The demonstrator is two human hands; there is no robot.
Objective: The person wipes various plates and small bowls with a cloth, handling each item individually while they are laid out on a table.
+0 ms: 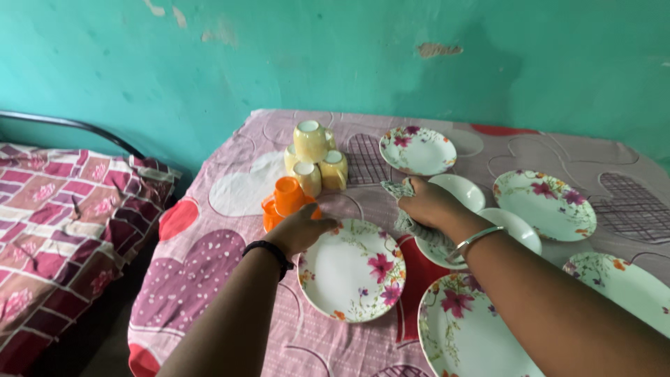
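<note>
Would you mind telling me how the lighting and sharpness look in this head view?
Head view: soft, even light, with no harsh glare on the floral plate; faint shadows under the left hand and right hand; the cloth and yellow cups look sharp; near forearms slightly soft.

Cups [312, 159] behind left hand [301, 229], plate [352, 269] before it, cloth [408, 209] under right hand [429, 204]
</note>
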